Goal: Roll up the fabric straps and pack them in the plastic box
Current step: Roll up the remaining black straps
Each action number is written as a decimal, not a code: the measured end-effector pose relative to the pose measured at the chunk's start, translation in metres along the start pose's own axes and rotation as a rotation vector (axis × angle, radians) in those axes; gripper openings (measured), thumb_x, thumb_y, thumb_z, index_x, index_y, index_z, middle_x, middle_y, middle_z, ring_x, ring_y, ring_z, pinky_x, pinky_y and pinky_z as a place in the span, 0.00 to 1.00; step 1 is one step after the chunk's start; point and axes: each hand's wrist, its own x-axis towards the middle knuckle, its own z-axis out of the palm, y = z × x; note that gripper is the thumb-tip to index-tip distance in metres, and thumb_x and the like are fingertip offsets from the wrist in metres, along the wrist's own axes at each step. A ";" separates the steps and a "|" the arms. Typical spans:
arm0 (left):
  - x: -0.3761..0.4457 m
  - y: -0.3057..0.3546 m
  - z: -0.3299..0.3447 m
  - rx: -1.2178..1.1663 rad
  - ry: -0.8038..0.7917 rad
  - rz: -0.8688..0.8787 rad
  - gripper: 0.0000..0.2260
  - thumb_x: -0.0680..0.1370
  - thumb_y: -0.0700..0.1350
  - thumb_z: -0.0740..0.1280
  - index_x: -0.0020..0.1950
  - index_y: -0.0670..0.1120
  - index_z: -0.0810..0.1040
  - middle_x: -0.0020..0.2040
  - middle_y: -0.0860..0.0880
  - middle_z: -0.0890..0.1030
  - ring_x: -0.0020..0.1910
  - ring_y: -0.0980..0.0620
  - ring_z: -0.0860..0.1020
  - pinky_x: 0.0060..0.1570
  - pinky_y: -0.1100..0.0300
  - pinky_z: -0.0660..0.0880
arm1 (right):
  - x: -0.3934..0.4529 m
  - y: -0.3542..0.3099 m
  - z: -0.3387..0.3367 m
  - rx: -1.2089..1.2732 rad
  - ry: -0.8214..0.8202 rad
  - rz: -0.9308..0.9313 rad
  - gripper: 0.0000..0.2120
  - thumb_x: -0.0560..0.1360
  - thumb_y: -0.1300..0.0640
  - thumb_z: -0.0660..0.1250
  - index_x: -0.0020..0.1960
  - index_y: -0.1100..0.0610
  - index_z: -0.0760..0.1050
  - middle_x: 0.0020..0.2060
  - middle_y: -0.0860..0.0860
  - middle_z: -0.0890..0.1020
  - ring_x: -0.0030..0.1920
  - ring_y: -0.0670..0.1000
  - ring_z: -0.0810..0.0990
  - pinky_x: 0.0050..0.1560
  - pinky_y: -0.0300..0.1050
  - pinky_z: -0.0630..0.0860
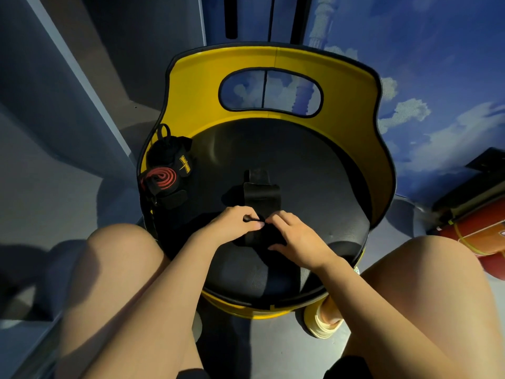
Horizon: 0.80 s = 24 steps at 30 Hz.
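Both hands' fingers (252,218) pinch black strap (262,196).

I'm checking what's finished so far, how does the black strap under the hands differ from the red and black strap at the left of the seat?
The black strap lies stretched out flat mid-seat, while the red and black strap is wound into a spiral. The left hand and right hand are on the black strap; the red and black strap lies untouched against the yellow chair. Both rest on the same dark seat.
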 end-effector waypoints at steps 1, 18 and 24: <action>-0.001 0.000 0.002 -0.005 0.020 0.004 0.11 0.77 0.53 0.65 0.57 0.52 0.77 0.57 0.50 0.78 0.54 0.52 0.76 0.50 0.58 0.72 | 0.001 0.001 0.000 0.011 0.004 0.001 0.25 0.71 0.55 0.72 0.64 0.55 0.68 0.61 0.50 0.72 0.60 0.52 0.70 0.58 0.47 0.72; -0.005 -0.003 0.006 0.309 0.114 0.204 0.25 0.72 0.51 0.72 0.68 0.53 0.69 0.66 0.55 0.69 0.66 0.53 0.67 0.62 0.57 0.66 | 0.022 0.010 -0.013 0.192 -0.102 0.158 0.27 0.73 0.48 0.69 0.69 0.55 0.69 0.62 0.52 0.71 0.65 0.51 0.67 0.64 0.37 0.61; -0.006 0.000 -0.005 0.171 -0.053 0.113 0.25 0.74 0.53 0.70 0.70 0.52 0.68 0.69 0.54 0.68 0.66 0.52 0.69 0.58 0.59 0.67 | 0.006 0.005 -0.003 0.084 -0.005 0.043 0.27 0.72 0.48 0.71 0.67 0.53 0.68 0.62 0.50 0.71 0.62 0.51 0.69 0.61 0.46 0.71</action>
